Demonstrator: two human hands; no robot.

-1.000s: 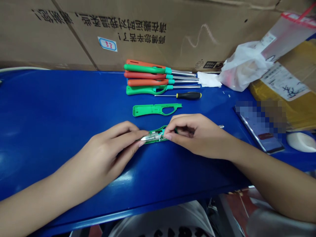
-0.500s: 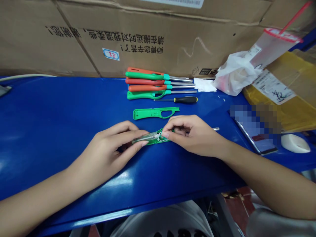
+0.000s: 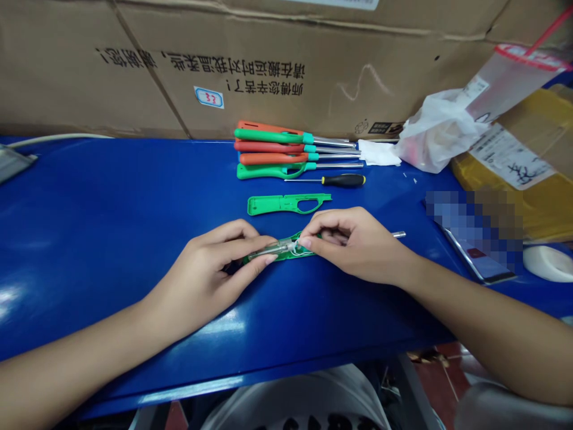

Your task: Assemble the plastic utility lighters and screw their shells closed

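My left hand (image 3: pixel 215 263) is closed with thumb and fingers on a clear lighter fuel tank (image 3: pixel 268 249), which lies over a green lighter half-shell (image 3: pixel 281 257). Thin white tubing or wire (image 3: pixel 296 246) loops at the tank's right end. There my right hand (image 3: pixel 358 245) is pinched, its fingertips at the white strands; its fingers and palm hide the shell's right part. Past that hand pokes a metal tube tip (image 3: pixel 399 235). A second green half-shell (image 3: pixel 273 205) lies just behind, hollow side up, touched by neither hand.
Several orange, red and green long lighters (image 3: pixel 277 158) lie behind, with a screwdriver (image 3: pixel 344 180) before them. A large cardboard box (image 3: pixel 250 36) lines the back. Right stand a bagged cup (image 3: pixel 514 83), a yellow parcel (image 3: pixel 537 197), a phone (image 3: pixel 474 248) and a white mouse-shaped object (image 3: pixel 548 263).
The camera view has shifted slightly, moving everything rightward in the picture. Green shell now shows around the tank's left end, where the tank stuck out before. Both hands keep nearly the same pose.
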